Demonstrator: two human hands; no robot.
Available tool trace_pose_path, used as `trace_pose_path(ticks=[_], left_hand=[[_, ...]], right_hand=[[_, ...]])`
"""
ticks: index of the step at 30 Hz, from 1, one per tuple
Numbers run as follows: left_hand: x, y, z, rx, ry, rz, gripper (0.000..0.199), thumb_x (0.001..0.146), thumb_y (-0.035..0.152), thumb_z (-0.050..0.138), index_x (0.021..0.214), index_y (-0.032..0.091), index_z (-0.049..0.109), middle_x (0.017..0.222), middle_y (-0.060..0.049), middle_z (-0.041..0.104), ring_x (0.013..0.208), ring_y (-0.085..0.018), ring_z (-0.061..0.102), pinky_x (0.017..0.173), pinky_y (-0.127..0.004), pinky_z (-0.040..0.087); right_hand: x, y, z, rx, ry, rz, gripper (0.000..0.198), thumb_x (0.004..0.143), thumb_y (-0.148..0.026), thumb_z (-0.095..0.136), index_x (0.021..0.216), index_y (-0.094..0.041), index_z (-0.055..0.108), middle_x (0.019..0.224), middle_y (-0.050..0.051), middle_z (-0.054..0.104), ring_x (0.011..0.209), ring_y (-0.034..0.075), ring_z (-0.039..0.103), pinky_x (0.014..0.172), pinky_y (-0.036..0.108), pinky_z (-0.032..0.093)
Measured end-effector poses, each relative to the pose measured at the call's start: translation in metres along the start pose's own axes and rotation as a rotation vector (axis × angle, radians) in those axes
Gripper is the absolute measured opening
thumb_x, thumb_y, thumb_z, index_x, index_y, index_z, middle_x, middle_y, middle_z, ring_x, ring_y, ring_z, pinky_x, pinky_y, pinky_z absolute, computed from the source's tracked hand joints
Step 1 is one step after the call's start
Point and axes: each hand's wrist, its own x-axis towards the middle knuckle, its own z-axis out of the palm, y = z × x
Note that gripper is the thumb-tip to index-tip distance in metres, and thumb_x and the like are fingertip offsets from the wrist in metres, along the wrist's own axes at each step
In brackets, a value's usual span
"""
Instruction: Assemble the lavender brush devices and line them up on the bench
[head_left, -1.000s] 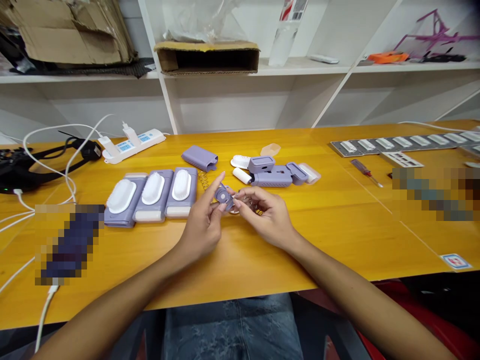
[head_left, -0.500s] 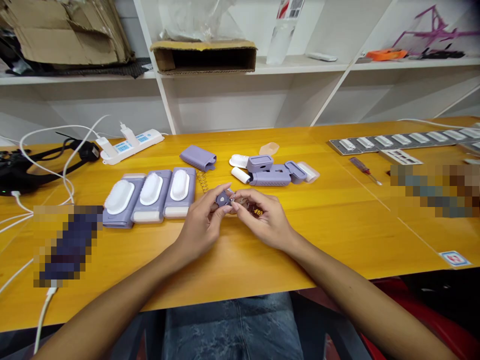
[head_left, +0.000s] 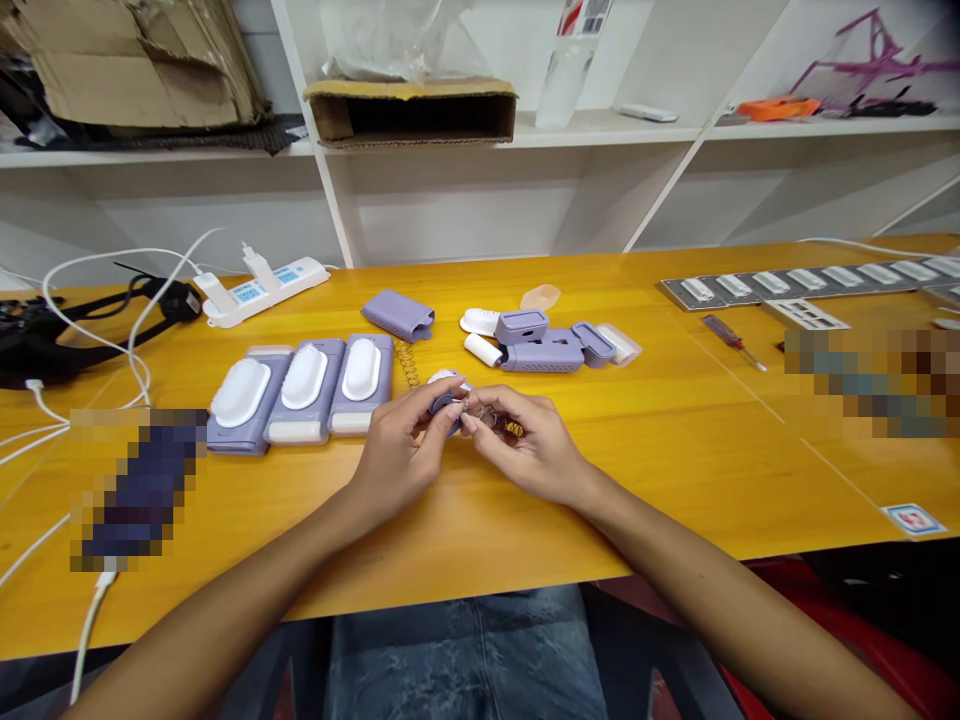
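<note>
Between thumb and fingers, my left hand (head_left: 405,440) pinches a small purple plastic part (head_left: 442,402). My right hand (head_left: 529,440) is closed beside it, its thumb and index fingertip meeting the edge of the purple part. A coiled spring (head_left: 514,428) with a brassy look shows in the curl of my right fingers; the rest of what lies there is partly hidden. Just behind my fingertips a white piece (head_left: 448,377) is partly covered. A loose metal spring (head_left: 407,362) lies beyond my left hand, near a purple housing (head_left: 397,315).
Purple cases with white brush-like pads (head_left: 304,375) line up at the left. Loose purple housing parts (head_left: 541,352) lie behind my hands. A screwdriver (head_left: 735,342) and a grey strip of white pieces (head_left: 806,278) are at the right. A power strip (head_left: 266,292) and cables stand at the back left.
The purple part has turned in my left fingers, so its round face no longer shows as before. A white piece now shows behind my fingertips. Both hands stay in nearly the same place.
</note>
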Motion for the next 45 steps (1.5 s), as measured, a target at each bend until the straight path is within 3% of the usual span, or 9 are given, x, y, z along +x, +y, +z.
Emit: trace_pose_path(ticks=[5,17,45], left_hand=[[0.000,-0.001,-0.001,0.053,0.014,0.061,0.030,0.106,0.021,0.067,0.134,0.017,0.075,0.124,-0.012,0.084,0.102,-0.020,0.083,0.092,-0.031,0.069],[0.002,0.006,-0.001,0.042,0.035,0.048,0.029,0.103,0.020,0.069,0.131,0.017,0.079,0.123,-0.011,0.085,0.103,-0.020,0.084,0.093,-0.029,0.069],[0.001,0.010,-0.001,-0.033,0.037,0.009,0.029,0.101,0.021,0.071,0.128,0.017,0.081,0.118,-0.010,0.086,0.100,-0.021,0.085,0.090,-0.028,0.070]], right_hand=[[0.000,0.000,0.000,-0.004,0.002,-0.024,0.010,0.104,-0.024,0.065,0.113,-0.022,0.067,0.068,-0.006,0.056,0.053,0.009,0.044,0.049,0.022,0.037],[0.001,0.000,0.000,-0.001,0.005,-0.082,0.012,0.103,-0.018,0.065,0.115,-0.020,0.067,0.069,-0.007,0.052,0.053,0.008,0.042,0.049,0.021,0.035],[0.003,-0.003,0.001,-0.029,0.002,-0.142,0.010,0.102,-0.015,0.064,0.111,-0.020,0.066,0.074,-0.005,0.059,0.054,0.008,0.044,0.051,0.022,0.038]])
